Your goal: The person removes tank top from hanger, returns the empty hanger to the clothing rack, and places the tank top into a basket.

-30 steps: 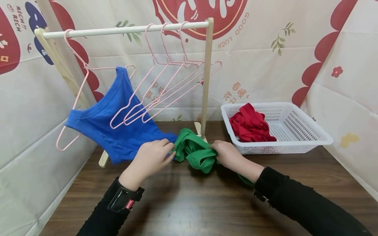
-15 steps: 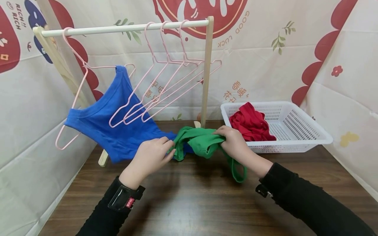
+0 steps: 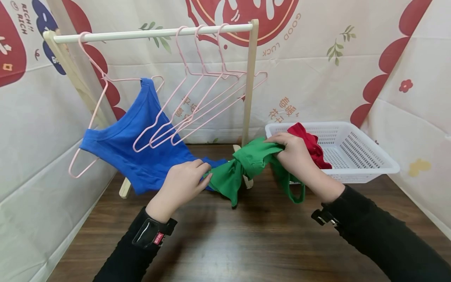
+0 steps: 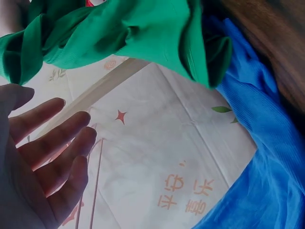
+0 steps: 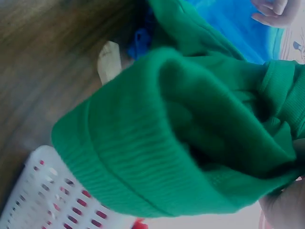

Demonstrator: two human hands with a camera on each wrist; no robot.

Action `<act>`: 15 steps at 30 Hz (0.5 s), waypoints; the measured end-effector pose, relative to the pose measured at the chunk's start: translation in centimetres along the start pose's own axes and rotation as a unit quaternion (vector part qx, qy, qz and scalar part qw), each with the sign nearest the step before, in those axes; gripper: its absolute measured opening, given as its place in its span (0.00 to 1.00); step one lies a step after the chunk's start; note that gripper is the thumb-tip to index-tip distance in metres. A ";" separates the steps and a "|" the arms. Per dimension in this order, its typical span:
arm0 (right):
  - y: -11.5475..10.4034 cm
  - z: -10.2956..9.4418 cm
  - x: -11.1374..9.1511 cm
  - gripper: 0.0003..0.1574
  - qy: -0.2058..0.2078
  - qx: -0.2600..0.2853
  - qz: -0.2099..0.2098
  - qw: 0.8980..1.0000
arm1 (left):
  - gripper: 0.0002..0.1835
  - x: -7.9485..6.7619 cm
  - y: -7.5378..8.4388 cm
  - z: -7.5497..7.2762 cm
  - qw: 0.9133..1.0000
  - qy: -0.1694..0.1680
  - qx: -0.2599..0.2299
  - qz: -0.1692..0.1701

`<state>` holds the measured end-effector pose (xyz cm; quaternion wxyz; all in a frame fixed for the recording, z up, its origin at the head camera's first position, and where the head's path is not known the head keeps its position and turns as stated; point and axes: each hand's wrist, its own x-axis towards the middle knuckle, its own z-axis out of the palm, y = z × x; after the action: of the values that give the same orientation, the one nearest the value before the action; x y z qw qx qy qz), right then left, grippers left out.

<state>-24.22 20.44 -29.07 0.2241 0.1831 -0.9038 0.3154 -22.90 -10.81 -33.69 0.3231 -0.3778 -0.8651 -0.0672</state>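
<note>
A crumpled green tank top is lifted partly off the table, a strap loop dangling below my right hand, which pinches its upper right part. My left hand is beside its left end in the head view. In the left wrist view, the fingers are loosely spread with nothing between them, just below the green fabric. Behind the left hand, a blue tank top hangs from a pink hanger at the rack's left, its hem reaching the tabletop. The right fingertips are mostly hidden in the right wrist view.
Several pink hangers hang bare from the white bar of the wooden rack. At right stands a white perforated basket holding a red cloth. A patterned curtain closes off the back of the wooden table.
My right hand has raised the green tank top and moved up and right, toward the basket. The bundle has unfolded and stretched out. My left hand has barely moved.
</note>
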 end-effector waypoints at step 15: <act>-2.2 -4.9 1.1 0.23 0.085 -0.023 -0.027 0.996 | 0.09 2.2 0.3 -0.9 0.999 0.035 -0.003 -0.003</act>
<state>-22.67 21.76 -23.98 0.3129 0.1749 -0.8829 0.3032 -23.35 -9.58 -31.67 0.3522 -0.3733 -0.8542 -0.0836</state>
